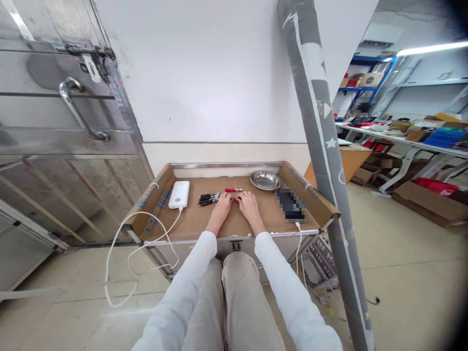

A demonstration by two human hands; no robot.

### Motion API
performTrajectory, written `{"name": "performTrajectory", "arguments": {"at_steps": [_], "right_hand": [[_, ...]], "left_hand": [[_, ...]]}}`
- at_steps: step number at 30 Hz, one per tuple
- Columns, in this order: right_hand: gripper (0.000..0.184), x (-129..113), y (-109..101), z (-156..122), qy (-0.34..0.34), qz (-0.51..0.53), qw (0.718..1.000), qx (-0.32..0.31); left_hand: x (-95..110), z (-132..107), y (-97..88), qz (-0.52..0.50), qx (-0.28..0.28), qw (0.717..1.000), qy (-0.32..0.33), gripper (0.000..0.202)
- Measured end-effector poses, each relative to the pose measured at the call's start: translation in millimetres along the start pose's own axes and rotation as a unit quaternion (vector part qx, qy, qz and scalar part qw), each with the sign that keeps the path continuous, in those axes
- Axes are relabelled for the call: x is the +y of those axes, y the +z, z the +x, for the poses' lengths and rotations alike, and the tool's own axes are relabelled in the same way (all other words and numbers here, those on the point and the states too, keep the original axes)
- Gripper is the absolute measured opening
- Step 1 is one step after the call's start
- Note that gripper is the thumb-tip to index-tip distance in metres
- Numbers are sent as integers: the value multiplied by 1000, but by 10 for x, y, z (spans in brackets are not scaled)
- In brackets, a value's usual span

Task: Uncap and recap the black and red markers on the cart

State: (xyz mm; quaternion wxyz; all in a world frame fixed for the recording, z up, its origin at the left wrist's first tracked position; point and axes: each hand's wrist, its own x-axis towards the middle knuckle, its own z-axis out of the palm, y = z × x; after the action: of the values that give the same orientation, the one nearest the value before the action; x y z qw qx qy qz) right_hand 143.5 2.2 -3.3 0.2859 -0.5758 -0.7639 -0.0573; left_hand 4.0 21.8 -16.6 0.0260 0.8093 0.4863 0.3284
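My left hand [224, 205] and my right hand [248, 205] meet at the middle of a cardboard-lined tabletop [197, 229]. Their fingers are bent and closed, with the tips almost touching. A small reddish bit shows between the fingertips, too small to name. Just beyond them lies a red pen [233, 189]. Several black pens [208, 199] lie in a bunch right beside my left hand. Farther right and behind my right hand sits a shallow round steel dish [265, 180].
A white power bank [179, 194] with a looping white cable [109, 263] lies at the left. A blurred dark phone-like device [291, 204] with a cable lies at the right. A tall grey wrapped roll [325, 146] leans there. Cardboard side walls [309, 192] flank the top. A person sits far off.
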Motion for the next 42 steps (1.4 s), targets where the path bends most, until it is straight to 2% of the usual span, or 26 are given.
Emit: {"name": "performTrajectory", "arguments": {"at_steps": [4,7,11,14,19,25,27,31,35,38,42], "right_hand": [[21,14,32,11,-19,3,1000,-14],[21,9,28,7,-6,-8,1000,-8],[22,-6,-22,-15,51,-25,998,40],[25,-11,-60,-30,69,-28,995,73],[27,-4,-85,-36,65,-25,994,85],[27,6,-79,-48,71,-3,993,93],[26,6,-78,-59,83,-6,992,94],[24,-2,-90,-76,102,-18,991,85],[23,-21,-118,-84,78,-15,995,63],[26,-45,-142,-85,29,38,998,45],[53,-88,-162,-88,-66,133,989,-14]], "left_hand": [[26,4,-13,-28,7,1000,-7,20],[61,8,-23,-11,13,1000,-11,28],[98,70,12,44,16,999,9,38],[98,150,75,71,7,997,24,40],[109,190,91,102,-24,994,41,34],[164,33,-31,126,-47,990,43,21],[181,-14,-73,120,-38,992,31,20],[215,-72,-152,122,18,992,0,19],[237,-88,-198,117,37,993,3,21],[239,-89,-207,112,35,993,5,20],[247,-99,-232,105,49,992,-57,21]]}}
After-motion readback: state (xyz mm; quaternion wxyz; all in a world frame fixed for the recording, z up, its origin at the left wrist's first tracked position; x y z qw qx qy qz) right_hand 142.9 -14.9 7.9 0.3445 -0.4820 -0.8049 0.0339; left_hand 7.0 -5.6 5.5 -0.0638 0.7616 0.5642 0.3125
